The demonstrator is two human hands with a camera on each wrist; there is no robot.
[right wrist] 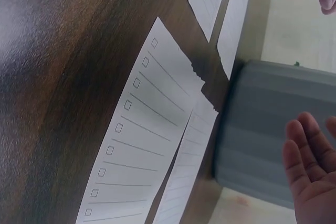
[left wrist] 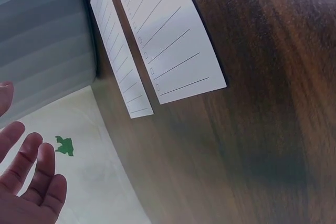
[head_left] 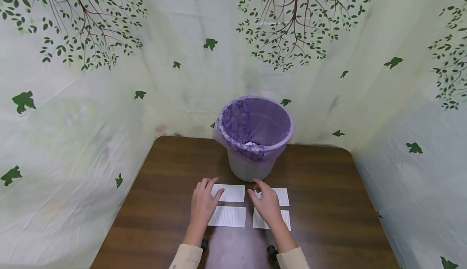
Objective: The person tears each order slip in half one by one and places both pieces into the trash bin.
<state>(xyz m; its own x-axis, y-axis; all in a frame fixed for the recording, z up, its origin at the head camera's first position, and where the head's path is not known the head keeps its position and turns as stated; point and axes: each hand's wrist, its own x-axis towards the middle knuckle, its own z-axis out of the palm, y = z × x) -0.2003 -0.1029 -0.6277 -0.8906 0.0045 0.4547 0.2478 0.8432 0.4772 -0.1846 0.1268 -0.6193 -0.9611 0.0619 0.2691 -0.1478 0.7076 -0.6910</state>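
A person's left hand (head_left: 203,204), its fingers loosely curved and holding nothing, hovers over the left ends of two lined paper pieces on a dark wooden table (head_left: 157,179). The far left paper (head_left: 233,193) and the near left paper (head_left: 228,217) extend to the right from beneath and beside that hand, one behind the other with a narrow strip of wood between them. The left wrist view shows the fingertips clear of the sheets.

At center, beyond the papers, stands a gray bin (head_left: 251,171) with a purple liner (head_left: 271,117) folded over its rim; a white scrap (head_left: 250,143) shows inside.

To the right lie the far right paper (head_left: 282,196) and the near right paper (head_left: 260,220), their torn left ends facing the left pair across a gap. All four pieces run lengthwise left to right, across the line from the person to the bin.

The right hand (head_left: 268,205), also holding nothing, hangs above the right pair, its fingers bent toward the gap. The hands are well apart, each nearest the pair on its own side; the bin rises on the far side of both, and the right hand is the nearer to it.
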